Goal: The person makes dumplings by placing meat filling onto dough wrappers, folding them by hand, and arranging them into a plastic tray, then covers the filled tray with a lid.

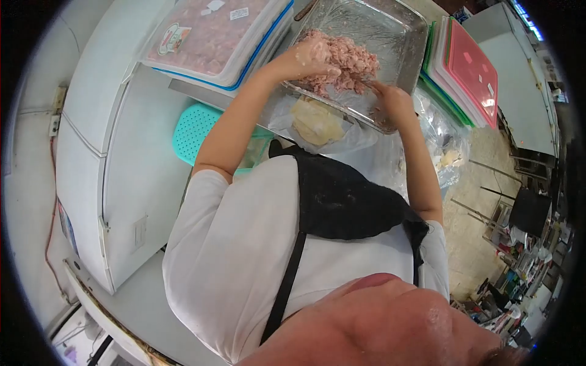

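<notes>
Ground pinkish meat [351, 58] lies heaped in a metal tray [412, 30]. My left hand [311, 58] is at the left side of the heap, smeared with bits of meat, its thumb apart from the other fingers. At the tray's near right edge, my right hand [394, 102] has its fingers closed around something thin and dark that points into the meat; its form is unclear. Just below the tray, a pale yellow mass [317, 122] rests on clear plastic.
Lidded plastic containers [210, 43] of meat stand at the left, above a turquoise perforated basket [195, 133]. Colored boards or lids [473, 70] are stacked at the right beside a clear plastic bag [448, 149]. A white appliance [137, 165] stands far left.
</notes>
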`<state>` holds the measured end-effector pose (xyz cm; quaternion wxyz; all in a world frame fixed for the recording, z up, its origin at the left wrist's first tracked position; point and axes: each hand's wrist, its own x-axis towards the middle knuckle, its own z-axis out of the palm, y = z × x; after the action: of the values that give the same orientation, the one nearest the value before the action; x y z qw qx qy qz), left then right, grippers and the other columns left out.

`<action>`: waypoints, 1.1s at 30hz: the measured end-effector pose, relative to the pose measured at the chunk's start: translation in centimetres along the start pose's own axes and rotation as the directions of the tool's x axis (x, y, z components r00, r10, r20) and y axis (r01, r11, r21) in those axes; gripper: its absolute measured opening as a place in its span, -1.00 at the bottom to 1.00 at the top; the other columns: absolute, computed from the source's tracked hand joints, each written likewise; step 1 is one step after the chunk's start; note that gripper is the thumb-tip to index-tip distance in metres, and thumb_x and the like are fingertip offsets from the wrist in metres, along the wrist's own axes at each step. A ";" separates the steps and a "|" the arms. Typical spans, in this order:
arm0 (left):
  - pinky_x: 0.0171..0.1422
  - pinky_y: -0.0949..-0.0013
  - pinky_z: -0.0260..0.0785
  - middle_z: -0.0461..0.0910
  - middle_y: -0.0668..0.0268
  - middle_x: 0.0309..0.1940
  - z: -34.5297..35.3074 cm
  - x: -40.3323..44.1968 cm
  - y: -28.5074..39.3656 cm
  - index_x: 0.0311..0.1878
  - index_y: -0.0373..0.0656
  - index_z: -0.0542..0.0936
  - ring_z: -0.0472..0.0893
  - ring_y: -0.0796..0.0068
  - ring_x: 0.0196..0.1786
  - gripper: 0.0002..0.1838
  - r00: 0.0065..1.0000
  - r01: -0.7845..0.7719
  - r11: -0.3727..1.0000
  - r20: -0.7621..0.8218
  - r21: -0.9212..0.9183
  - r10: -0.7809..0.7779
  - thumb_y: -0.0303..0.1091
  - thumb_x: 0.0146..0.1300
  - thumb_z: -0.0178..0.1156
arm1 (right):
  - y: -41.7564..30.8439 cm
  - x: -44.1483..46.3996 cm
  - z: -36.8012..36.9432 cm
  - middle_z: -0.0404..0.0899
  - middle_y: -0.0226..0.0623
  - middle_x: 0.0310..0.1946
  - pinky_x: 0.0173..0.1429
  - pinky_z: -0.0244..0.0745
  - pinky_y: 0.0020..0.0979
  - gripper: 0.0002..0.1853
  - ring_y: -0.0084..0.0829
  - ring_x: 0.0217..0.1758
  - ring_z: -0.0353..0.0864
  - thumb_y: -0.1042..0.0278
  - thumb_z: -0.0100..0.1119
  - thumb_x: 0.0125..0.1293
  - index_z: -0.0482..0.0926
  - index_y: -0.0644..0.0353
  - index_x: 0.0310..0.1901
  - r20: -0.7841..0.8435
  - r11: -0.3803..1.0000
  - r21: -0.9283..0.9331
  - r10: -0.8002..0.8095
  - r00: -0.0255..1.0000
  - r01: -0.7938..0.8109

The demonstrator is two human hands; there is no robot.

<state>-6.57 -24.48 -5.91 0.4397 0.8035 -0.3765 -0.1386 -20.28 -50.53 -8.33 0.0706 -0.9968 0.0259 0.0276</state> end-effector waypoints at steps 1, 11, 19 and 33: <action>0.12 0.35 0.38 0.57 0.23 0.01 -0.2 -0.4 0.0 0.14 -0.17 0.46 0.53 0.42 0.03 -0.39 0.995 -0.091 0.985 -0.055 -0.145 0.083 -0.16 0.04 0.40 | 0.4 -0.9 -1.0 0.63 -0.03 -0.27 -0.16 0.51 -0.13 -0.69 -0.04 -0.20 0.63 0.10 -0.03 0.36 0.59 -0.05 0.02 0.003 0.998 0.063 0.010 1.000 -0.010; 0.05 0.24 0.36 0.61 0.15 -0.17 -0.2 -2.0 7.5 -0.10 -0.22 0.57 0.57 0.27 -0.09 -0.60 0.919 -0.394 0.912 0.045 0.118 0.391 -0.27 -0.01 0.37 | -3.1 -5.3 -7.3 0.65 -0.15 -0.09 0.03 0.44 -0.45 -0.66 -0.45 -0.08 0.60 0.21 0.13 0.36 0.56 0.24 0.06 -0.073 0.722 0.659 -0.218 0.973 0.211; 0.10 0.26 0.35 0.58 0.09 -0.12 -1.5 -2.1 5.9 0.00 -0.25 0.53 0.55 0.18 -0.07 -0.42 0.966 -0.255 0.965 0.053 0.068 0.252 -0.10 -0.05 0.40 | -7.5 -7.1 -11.4 0.62 -0.10 -0.20 -0.15 0.50 -0.20 -0.71 -0.02 -0.17 0.60 0.17 0.10 0.32 0.61 0.14 -0.05 -0.294 0.962 0.104 -0.214 0.932 0.253; -0.09 0.34 0.36 0.54 0.28 -0.33 -17.2 -4.1 2.3 -0.09 -0.22 0.54 0.48 0.43 -0.24 -0.49 0.952 -0.281 0.956 0.152 0.079 0.267 -0.10 -0.02 0.44 | -16.7 -1.2 -10.1 0.59 0.06 -0.17 -0.01 0.45 -0.23 -0.69 0.06 -0.11 0.57 0.28 0.03 0.37 0.50 0.26 0.05 -0.283 0.866 0.460 -0.068 0.957 0.197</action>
<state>-0.92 -11.95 5.40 0.3865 0.7527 -0.5208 -0.1133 -20.03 -35.43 4.02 0.3150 -0.9418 -0.0281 -0.1140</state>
